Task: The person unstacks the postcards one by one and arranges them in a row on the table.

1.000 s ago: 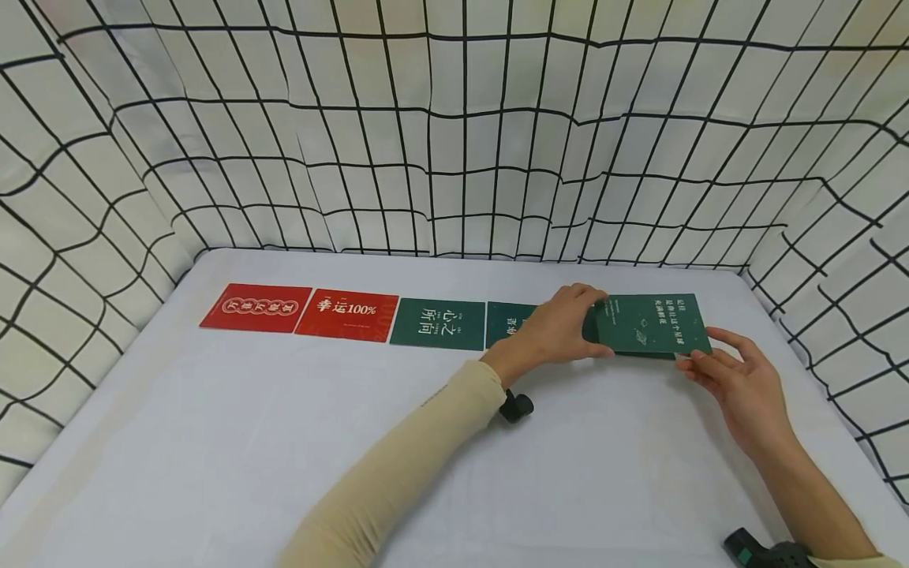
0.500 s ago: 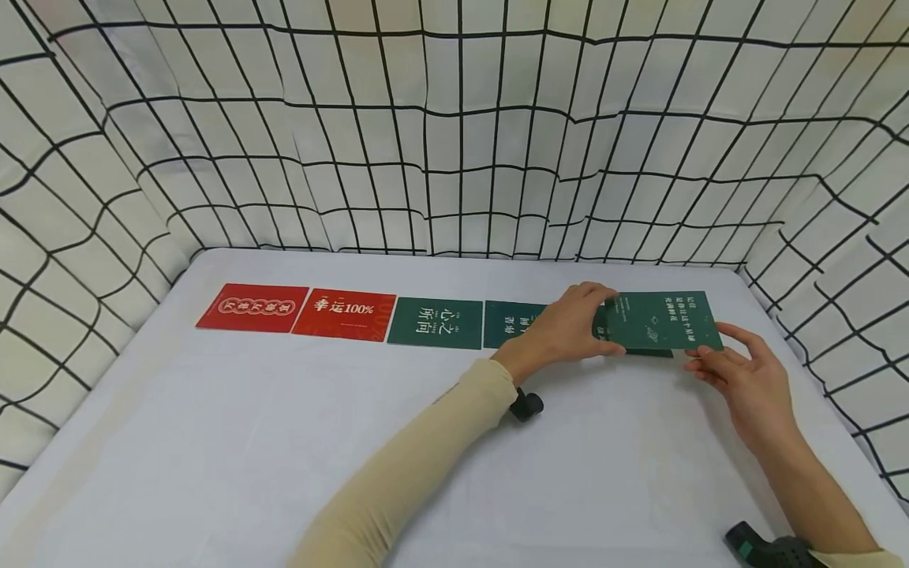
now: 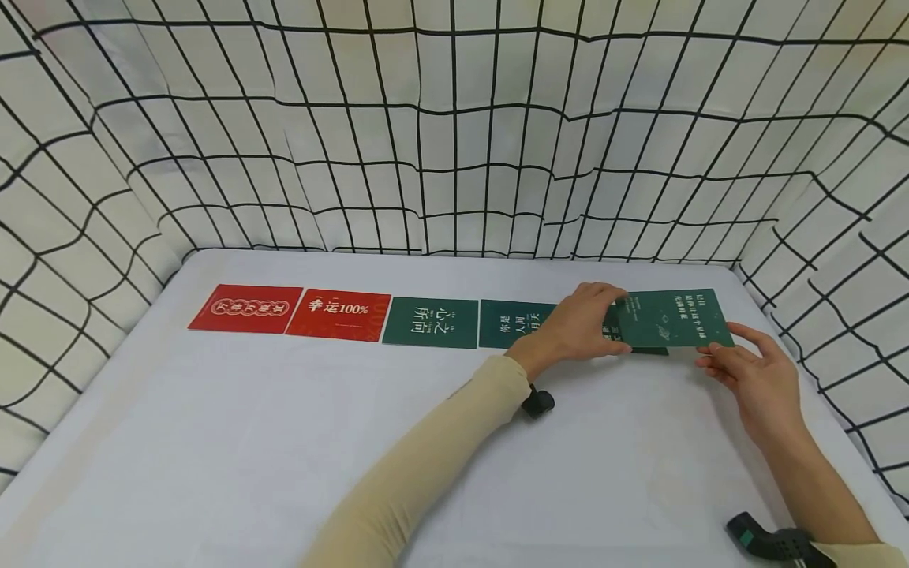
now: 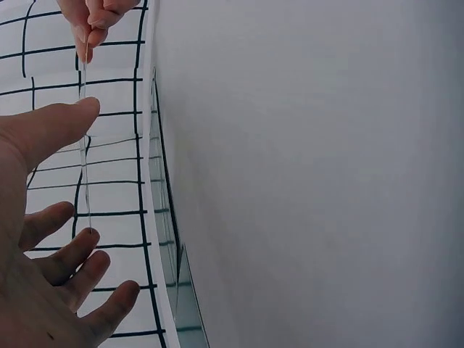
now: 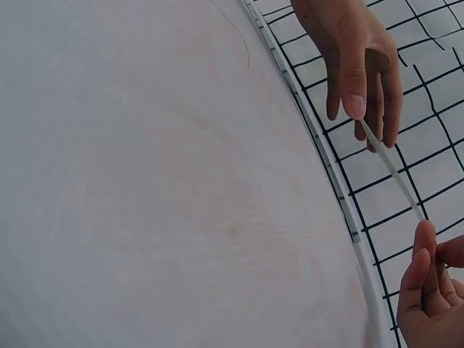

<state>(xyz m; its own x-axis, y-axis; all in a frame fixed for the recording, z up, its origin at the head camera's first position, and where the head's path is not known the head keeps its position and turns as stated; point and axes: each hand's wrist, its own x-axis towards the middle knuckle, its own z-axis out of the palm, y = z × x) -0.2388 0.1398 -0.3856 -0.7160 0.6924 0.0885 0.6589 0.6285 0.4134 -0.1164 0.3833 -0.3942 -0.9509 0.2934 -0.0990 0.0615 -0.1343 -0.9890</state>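
Note:
A dark green card with white lettering is held just above the row, between both hands. My left hand spans its left end with thumb and fingers at opposite edges; in the left wrist view the card appears edge-on. At the card's lower right corner, my right hand pinches it with thumb and fingers. Beneath lies another green card, mostly covered. To the left run a red card, a second red card, a green card and a blue-green card partly hidden by my left hand.
A white-covered table carries the cards along its far side. Black wire mesh with white sheeting behind it rises at the back and both sides. A black wrist device sits on the right forearm.
Both hands have shifted right together with the held card, uncovering more of the blue-green card in the row. The head view has turned slightly.

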